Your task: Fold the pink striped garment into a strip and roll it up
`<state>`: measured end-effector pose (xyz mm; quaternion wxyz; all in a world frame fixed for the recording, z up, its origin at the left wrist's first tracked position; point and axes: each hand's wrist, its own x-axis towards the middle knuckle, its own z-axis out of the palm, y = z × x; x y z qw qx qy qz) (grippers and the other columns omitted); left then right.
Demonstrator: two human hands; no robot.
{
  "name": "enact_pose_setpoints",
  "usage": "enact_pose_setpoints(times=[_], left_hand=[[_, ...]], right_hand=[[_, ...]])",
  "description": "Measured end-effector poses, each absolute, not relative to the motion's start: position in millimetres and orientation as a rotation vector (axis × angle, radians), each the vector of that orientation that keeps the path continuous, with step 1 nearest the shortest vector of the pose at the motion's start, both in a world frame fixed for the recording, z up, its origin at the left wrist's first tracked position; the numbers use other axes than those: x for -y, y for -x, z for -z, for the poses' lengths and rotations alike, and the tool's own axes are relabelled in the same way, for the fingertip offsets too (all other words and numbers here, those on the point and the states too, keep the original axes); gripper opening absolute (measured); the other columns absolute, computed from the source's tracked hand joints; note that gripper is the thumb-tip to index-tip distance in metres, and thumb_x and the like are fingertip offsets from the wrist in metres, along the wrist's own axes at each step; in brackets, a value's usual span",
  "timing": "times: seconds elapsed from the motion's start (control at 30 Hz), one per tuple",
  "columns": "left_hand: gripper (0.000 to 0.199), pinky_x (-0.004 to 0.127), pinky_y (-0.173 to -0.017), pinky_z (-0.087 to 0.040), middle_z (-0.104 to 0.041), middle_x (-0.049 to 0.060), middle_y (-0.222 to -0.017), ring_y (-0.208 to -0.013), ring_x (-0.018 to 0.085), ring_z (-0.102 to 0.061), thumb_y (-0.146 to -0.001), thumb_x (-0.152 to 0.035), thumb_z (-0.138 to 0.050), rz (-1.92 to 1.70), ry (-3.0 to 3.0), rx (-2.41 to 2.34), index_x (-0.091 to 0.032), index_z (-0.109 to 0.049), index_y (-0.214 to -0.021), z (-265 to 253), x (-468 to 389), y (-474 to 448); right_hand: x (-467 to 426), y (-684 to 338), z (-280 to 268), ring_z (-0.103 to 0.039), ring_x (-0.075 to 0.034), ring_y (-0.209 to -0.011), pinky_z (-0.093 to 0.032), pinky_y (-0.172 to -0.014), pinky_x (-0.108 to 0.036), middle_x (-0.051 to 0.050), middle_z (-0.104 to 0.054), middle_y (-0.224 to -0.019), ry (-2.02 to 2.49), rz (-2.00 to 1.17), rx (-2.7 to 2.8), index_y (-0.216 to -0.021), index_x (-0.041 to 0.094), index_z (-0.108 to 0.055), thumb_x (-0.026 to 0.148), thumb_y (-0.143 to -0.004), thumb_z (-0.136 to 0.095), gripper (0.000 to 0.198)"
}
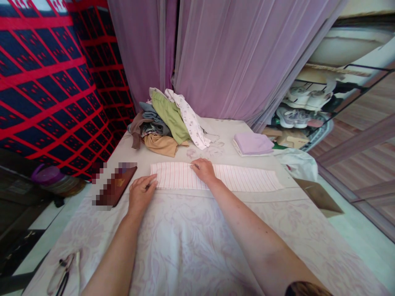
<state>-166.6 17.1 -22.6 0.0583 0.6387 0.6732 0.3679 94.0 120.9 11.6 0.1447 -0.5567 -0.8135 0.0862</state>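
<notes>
A long, narrow piece of folded pink-and-white striped cloth (247, 177) lies flat across the bed, running left to right in front of me. At its left end, my left hand (142, 191) has thumb and fingertips closed on the edge. My right hand (203, 169) reaches over the cloth and pinches its far edge, left of the middle. Under that hand and wrist, part of the stripes is hidden. Whether the cloth is a garment, I cannot tell.
A heap of clothes (168, 119) lies at the back left. Folded lilac cloth (253, 143) sits at the back right. A dark red phone-like object (125, 185), partly blurred out, is left of my left hand. Glasses (58, 273) lie front left. Beyond the right edge stands an open cardboard box (321, 199).
</notes>
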Motion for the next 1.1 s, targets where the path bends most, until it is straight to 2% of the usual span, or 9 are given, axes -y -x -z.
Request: enact_pose_setpoints(times=[0.17, 0.33, 0.43, 0.53, 0.63, 0.83, 0.97, 1.1], left_hand=[[0.032, 0.041, -0.09, -0.046, -0.071, 0.005, -0.098, -0.095, 0.025, -0.06, -0.086, -0.039, -0.052, -1.072, -1.982, -2.072, -0.025, -0.071, -0.108, 23, -16, 166], [0.033, 0.041, -0.088, -0.046, -0.071, 0.006, -0.099, -0.094, 0.026, -0.06, -0.086, -0.039, -0.052, -1.027, -2.022, -2.075, -0.025, -0.07, -0.109, 21, -15, 165], [0.032, 0.041, -0.089, -0.046, -0.071, 0.005, -0.1, -0.095, 0.025, -0.06, -0.086, -0.04, -0.052, -1.009, -2.034, -2.07, -0.026, -0.07, -0.11, 19, -14, 164], [0.033, 0.041, -0.09, -0.045, -0.071, 0.005, -0.102, -0.097, 0.026, -0.06, -0.087, -0.04, -0.052, -1.01, -2.034, -2.074, -0.026, -0.07, -0.11, 19, -14, 164], [0.034, 0.041, -0.09, -0.045, -0.071, 0.005, -0.104, -0.097, 0.026, -0.06, -0.087, -0.041, -0.051, -0.994, -2.04, -2.089, -0.026, -0.069, -0.112, 20, -15, 163], [0.038, 0.041, -0.093, -0.044, -0.069, 0.006, -0.107, -0.099, 0.025, -0.059, -0.086, -0.044, -0.051, -0.956, -2.038, -2.097, -0.025, -0.067, -0.115, 21, -14, 163], [0.041, 0.042, -0.095, -0.043, -0.068, 0.006, -0.11, -0.102, 0.026, -0.059, -0.084, -0.046, -0.051, -0.929, -2.042, -2.083, -0.025, -0.066, -0.116, 21, -14, 164], [0.041, 0.043, -0.096, -0.043, -0.07, 0.006, -0.108, -0.104, 0.026, -0.059, -0.084, -0.047, -0.05, -0.934, -2.065, -2.051, -0.025, -0.066, -0.115, 20, -14, 165]], right_hand=[[-113, -91, -2, -0.057, -0.022, -0.099, -0.037, -0.087, -0.034, -0.006, -0.069, -0.101, 1.583, -0.215, 2.273, -0.101, 0.023, -0.07, 0.028, -0.092, -0.052, 0.021], [-103, -90, 0, -0.053, -0.024, -0.109, -0.034, -0.094, -0.039, -0.008, -0.066, -0.117, 1.508, -0.103, 2.18, -0.116, 0.022, -0.063, 0.022, -0.091, -0.05, 0.028], [-97, -104, 1, -0.055, -0.022, -0.107, -0.038, -0.092, -0.037, -0.007, -0.067, -0.115, 1.408, -0.089, 2.169, -0.109, 0.022, -0.066, 0.018, -0.089, -0.05, 0.026], [-91, -134, 6, -0.059, -0.021, -0.094, -0.043, -0.084, -0.035, -0.005, -0.071, -0.1, 1.386, -0.095, 2.154, -0.092, 0.023, -0.069, 0.016, -0.087, -0.05, 0.021], [-84, -170, 13, -0.061, -0.021, -0.085, -0.047, -0.08, -0.035, -0.004, -0.071, -0.088, 1.457, -0.092, 2.072, -0.085, 0.024, -0.069, 0.015, -0.083, -0.051, 0.019], [-56, -204, 18, -0.062, -0.021, -0.092, -0.048, -0.085, -0.038, -0.004, -0.071, -0.095, 1.342, -0.149, 2.077, -0.089, 0.025, -0.069, 0.021, -0.08, -0.057, 0.015], [-37, -197, 16, -0.06, -0.022, -0.099, -0.046, -0.088, -0.039, -0.004, -0.069, -0.103, 1.222, -0.199, 2.155, -0.094, 0.025, -0.069, 0.021, -0.075, -0.064, 0.019], [-32, -187, 14, -0.06, -0.021, -0.097, -0.045, -0.084, -0.038, -0.003, -0.069, -0.1, 1.201, -0.195, 2.194, -0.087, 0.026, -0.069, 0.018, -0.08, -0.061, 0.014]])
